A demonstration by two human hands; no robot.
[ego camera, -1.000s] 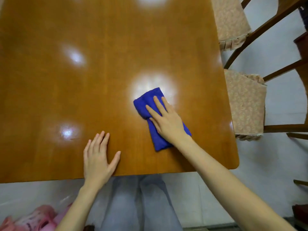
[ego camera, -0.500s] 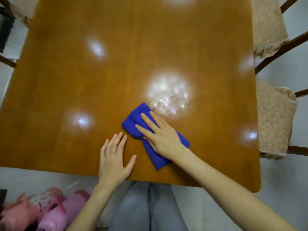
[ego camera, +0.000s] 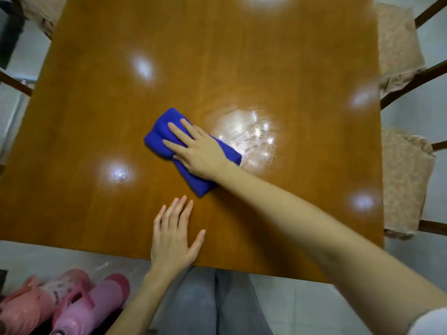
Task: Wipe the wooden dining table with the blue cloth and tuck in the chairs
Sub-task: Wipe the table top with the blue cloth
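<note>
A folded blue cloth [ego camera: 158, 135] lies near the middle of the wooden dining table [ego camera: 217, 56]. My right hand [ego camera: 198, 151] presses flat on the cloth with straight fingers pointing up-left. A wet streaky patch shines just right of the cloth. Flat on the wood near the front edge, below the cloth, rests my left hand [ego camera: 174, 238] with fingers spread. Two chairs with beige patterned seat cushions stand along the right side, one near [ego camera: 406, 182] and one farther back [ego camera: 396, 44].
Another chair [ego camera: 41, 10] shows at the top left corner, with dark wooden rails beside it. Pink slippers [ego camera: 79, 308] lie on the pale tiled floor at the lower left. My grey trouser legs [ego camera: 210, 305] are below the table's front edge.
My right hand has slid the blue cloth leftward across the table, leaving a wet streaked patch to its right. The view has shifted right and down; my left hand stays flat near the edge.
</note>
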